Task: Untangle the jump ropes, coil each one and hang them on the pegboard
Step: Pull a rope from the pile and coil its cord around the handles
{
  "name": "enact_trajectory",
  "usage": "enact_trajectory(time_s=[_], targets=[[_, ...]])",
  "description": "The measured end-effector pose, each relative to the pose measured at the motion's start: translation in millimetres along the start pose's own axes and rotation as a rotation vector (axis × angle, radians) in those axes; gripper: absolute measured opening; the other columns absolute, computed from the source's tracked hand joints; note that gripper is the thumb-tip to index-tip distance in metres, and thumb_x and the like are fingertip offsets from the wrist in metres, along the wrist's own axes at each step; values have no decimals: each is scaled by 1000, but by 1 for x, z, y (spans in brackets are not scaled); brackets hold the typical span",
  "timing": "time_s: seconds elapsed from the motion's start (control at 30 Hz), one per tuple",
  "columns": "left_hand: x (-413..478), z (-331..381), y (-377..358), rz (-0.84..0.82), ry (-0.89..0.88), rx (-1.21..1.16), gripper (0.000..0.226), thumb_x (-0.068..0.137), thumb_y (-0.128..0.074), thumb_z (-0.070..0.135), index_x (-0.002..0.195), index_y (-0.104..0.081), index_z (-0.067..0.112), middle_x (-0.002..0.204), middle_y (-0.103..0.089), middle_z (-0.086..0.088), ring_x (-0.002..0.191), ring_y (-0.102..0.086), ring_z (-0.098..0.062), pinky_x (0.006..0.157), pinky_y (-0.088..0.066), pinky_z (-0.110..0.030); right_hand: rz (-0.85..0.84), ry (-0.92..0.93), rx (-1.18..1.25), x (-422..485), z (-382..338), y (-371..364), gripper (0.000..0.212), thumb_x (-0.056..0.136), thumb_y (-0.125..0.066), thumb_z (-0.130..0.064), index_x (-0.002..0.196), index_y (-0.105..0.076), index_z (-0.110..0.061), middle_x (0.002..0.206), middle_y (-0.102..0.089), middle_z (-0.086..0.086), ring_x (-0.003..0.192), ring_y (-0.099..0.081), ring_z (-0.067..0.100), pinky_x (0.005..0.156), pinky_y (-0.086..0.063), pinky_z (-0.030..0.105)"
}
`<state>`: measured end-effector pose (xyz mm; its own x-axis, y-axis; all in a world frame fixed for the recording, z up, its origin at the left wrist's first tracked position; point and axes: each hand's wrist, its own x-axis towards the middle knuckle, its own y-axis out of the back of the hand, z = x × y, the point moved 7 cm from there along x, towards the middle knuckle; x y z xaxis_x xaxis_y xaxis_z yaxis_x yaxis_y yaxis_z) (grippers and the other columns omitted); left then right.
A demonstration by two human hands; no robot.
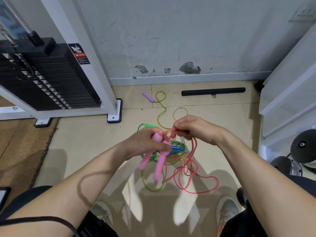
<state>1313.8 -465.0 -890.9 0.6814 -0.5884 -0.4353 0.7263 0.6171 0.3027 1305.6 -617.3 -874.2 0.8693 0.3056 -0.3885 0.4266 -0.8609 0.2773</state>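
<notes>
In the head view we judge the job barely begun: the pink plastic jump rope (195, 147) is only partly drawn out of the knot of green, yellow and blue-handled ropes (177, 148) on the beige tiled floor (89, 142). Nothing is coiled, and no pegboard shows. Our left hand (145, 142) curls round both pink handles (159, 165), while our right hand (191, 129) pinches the pink cord just beside them.

You are in a gym. On your left stands a cable machine: a black weight stack (51, 79) of flat plates set in a white steel frame (95, 65), with a red-and-black warning label (79, 53) on the stack's side. A black pull bar (213, 91) lies on the pale tiled floor (85, 142) by a scuffed wall (171, 40). Round dumbbells (302, 147) sit at your right, and coloured jump ropes (160, 165) are tangled in front of you.
</notes>
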Motion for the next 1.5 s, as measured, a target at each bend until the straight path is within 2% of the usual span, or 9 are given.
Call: enact_trajectory(time_s=[0.23, 0.37, 0.47, 0.63, 0.73, 0.9, 1.13, 1.33, 1.5], targets=[[-6, 17, -16, -90, -90, -145, 17, 94, -65, 9, 107, -60, 0, 107, -71, -28, 85, -72, -31, 57, -40, -6, 75, 125, -231, -1, -20, -4, 12, 86, -73, -12, 84, -64, -20, 63, -62, -9, 60, -56, 9, 63, -46, 31], [-3, 20, -16, -48, -128, -271, 9, 100, -57, 16, 104, -62, 9, 103, -74, -19, 82, -68, -24, 71, -46, -18, 156, 175, -324, -2, -24, 8, 15, 77, -83, -16, 74, -72, -26, 67, -60, -18, 55, -48, -1, 57, -36, 20], [5, 7, -20, -4, -102, -244, 41, 98, -48, 40, 83, -67, 7, 79, -66, -12, 75, -54, -32, 73, -41, -35, 117, 160, -228, -4, -22, 10, 12, 82, -79, -6, 84, -74, -17, 65, -64, -15, 53, -53, -2, 56, -38, 14], [5, -2, -37, -50, -27, -338, 35, 109, -33, 17, 90, -61, 9, 63, -39, 4, 61, -39, -11, 56, -33, -20, 87, 157, -228, -4, -18, 17, 21, 80, -81, -5, 88, -72, -22, 83, -67, -5, 55, -49, -1, 59, -41, 18], [5, 2, -38, -43, -52, -360, 27, 106, -40, 19, 82, -51, 13, 59, -38, 7, 66, -36, -18, 61, -31, -25, 123, 141, -346, -4, -11, 23, 10, 82, -82, -25, 84, -73, -20, 66, -60, -9, 55, -45, 3, 55, -36, 22], [2, 9, -14, -10, -97, -259, 29, 106, -47, 25, 82, -61, 18, 66, -54, 4, 85, -50, -29, 70, -38, -31, 248, 115, -393, 1, -1, 22, 30, 87, -72, -46, 74, -65, -20, 57, -43, -9, 52, -36, 6, 54, -28, 28], [3, 0, -11, 55, 47, -94, 42, 107, -41, 36, 70, -41, 17, 58, -43, 5, 72, -59, -19, 59, -40, -22, 324, 141, -300, 4, -3, 11, 25, 81, -79, -44, 74, -70, -22, 61, -53, -11, 57, -44, 3, 56, -33, 27], [3, 12, 7, 227, -4, -414, 37, 106, -38, 17, 69, -41, 15, 60, -42, 0, 70, -46, -22, 60, -40, -25, 277, 83, -17, 12, 17, 12, 28, 98, -63, -35, 78, -67, -16, 59, -38, -4, 57, -37, 15, 58, -36, 30], [5, 3, 11, 92, -18, -91, 37, 95, -42, 39, 72, -50, 11, 75, -54, -3, 62, -58, -27, 57, -27, -33, 310, 42, -225, 10, 21, 16, 33, 96, -61, -46, 72, -64, -23, 60, -51, -6, 54, -42, 3, 57, -33, 25]])
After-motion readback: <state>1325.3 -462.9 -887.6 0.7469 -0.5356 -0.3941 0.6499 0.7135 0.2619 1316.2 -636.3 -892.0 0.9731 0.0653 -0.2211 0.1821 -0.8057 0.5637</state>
